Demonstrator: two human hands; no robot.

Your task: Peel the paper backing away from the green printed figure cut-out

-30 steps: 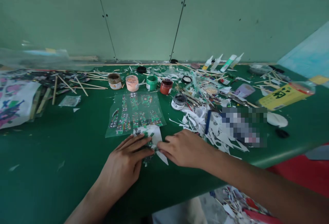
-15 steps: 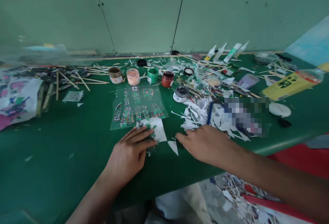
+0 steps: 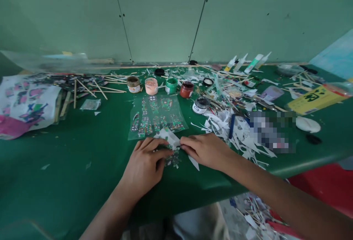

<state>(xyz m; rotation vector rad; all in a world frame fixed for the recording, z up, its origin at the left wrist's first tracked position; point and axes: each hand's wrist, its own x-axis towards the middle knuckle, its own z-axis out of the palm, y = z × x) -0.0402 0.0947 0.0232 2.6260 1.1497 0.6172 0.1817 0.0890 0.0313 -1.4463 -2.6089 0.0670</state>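
Note:
A small white paper (image 3: pixel 171 137) with green-and-dark printed bits lies just in front of me, partly under my fingers. My left hand (image 3: pixel 149 155) rests on its left side, thumb and forefinger apart, pressing it to the table. At the paper's right edge my right hand (image 3: pixel 205 150) has thumb and forefinger pinched together on it. Small dark patterned cut-outs (image 3: pixel 173 160) show below my left thumb. A loose white scrap (image 3: pixel 193 162) lies beneath my right hand. Just beyond is a clear plastic sheet (image 3: pixel 179 113) bearing several patterned cut-outs.
Paint jars (image 3: pixel 171 85) stand in a row behind the sheet, with a dark jar (image 3: pixel 200 105) to their right. Paper scraps (image 3: pixel 242 137) and a blue-handled tool (image 3: pixel 232 126) lie at right. A yellow-labelled container (image 3: pixel 314 98) lies farther off. Wooden sticks (image 3: pixel 100 90) are at left.
My right hand has moved left from beside the scraps to the white paper's edge and pinched it. The paper looks turned and partly lifted. The whole view has shifted slightly.

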